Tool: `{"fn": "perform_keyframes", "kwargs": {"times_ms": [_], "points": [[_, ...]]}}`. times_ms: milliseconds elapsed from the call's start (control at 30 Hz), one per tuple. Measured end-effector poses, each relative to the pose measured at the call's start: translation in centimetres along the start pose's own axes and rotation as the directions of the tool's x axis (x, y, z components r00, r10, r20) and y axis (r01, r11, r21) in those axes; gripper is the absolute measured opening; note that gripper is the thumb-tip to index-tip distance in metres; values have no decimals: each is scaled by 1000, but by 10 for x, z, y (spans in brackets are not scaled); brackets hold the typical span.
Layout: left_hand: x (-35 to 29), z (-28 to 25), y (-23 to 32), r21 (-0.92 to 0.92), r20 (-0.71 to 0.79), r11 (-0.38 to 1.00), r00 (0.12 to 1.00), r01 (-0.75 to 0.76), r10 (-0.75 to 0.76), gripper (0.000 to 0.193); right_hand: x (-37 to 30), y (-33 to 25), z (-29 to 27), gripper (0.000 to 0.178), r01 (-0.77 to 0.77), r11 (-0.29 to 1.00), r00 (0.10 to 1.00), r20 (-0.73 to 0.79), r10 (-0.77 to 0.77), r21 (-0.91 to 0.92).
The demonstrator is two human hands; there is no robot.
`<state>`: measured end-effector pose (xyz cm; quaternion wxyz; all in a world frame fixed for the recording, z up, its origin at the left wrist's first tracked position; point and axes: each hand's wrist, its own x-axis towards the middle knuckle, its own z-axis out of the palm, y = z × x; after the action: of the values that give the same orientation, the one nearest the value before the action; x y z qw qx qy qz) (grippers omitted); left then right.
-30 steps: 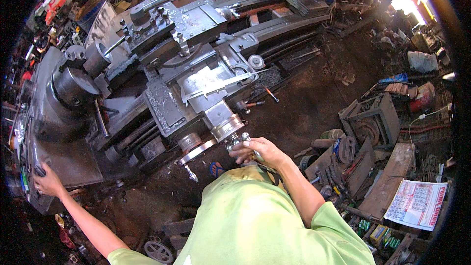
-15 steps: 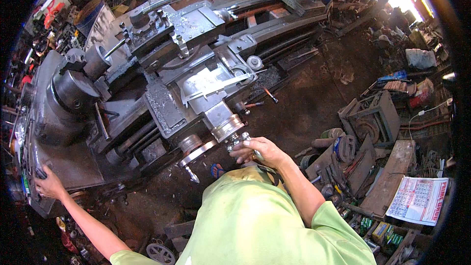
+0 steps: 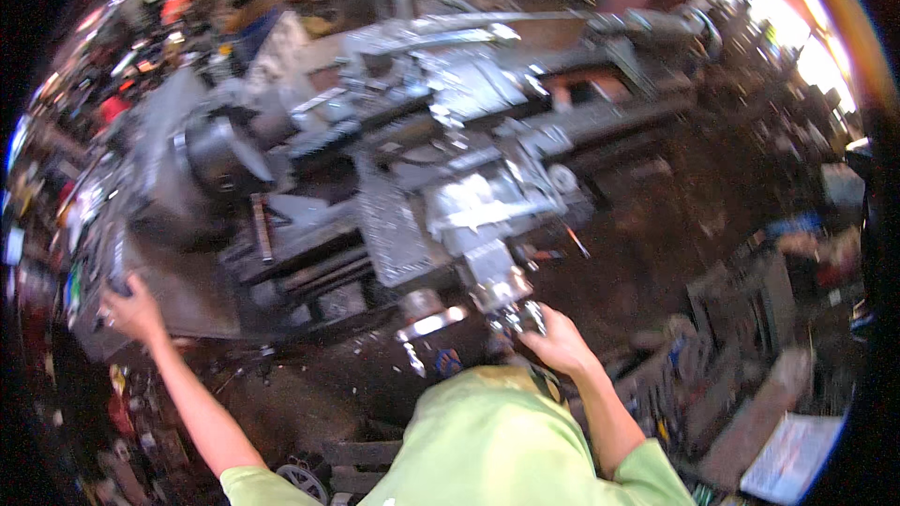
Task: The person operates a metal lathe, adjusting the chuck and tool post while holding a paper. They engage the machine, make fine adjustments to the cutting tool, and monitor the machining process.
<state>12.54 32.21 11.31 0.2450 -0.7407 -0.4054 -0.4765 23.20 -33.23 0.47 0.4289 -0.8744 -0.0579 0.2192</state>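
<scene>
A metal lathe fills the middle, smeared by motion. My left hand is closed around a dark knob at the front of the grey headstock. With my right hand I grip the shiny crank handle of the cross slide, beside its round metal collar. Left of it is a handwheel with a handle that I do not touch. A bright caliper-like tool lies across the cross slide. The dark chuck is at the left.
Metal chips cover the carriage wing. The tailstock sits at the far right end of the bed. At the right, a wooden plank, a printed sheet and blurred scrap crowd the floor. A spoked wheel lies near my left arm.
My view has shifted, so the lathe sits further right and lower. The crank handle has turned, and my right hand has moved round to its right side. My left hand stays at the knob.
</scene>
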Motion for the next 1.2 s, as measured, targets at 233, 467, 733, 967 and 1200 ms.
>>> {"fn": "perform_keyframes", "kwargs": {"times_ms": [233,467,733,967,1200], "points": [[2,-26,27,-111,-21,992,998,63,-66,51,33,42,9,23,-384,805,914,308,263,453],[1,-25,25,-122,-4,991,998,61,-62,51,-4,8,39,25,-202,926,904,425,52,318],[-1,-20,20,-129,-18,990,998,52,-55,51,32,80,51,17,-242,940,966,147,212,242],[-1,-19,23,-108,-31,994,999,3,-6,48,65,128,-12,38,-260,869,956,241,169,422],[1,-19,31,78,1,997,1000,22,-22,53,201,157,-97,58,-263,812,899,-437,11,-521]]}}
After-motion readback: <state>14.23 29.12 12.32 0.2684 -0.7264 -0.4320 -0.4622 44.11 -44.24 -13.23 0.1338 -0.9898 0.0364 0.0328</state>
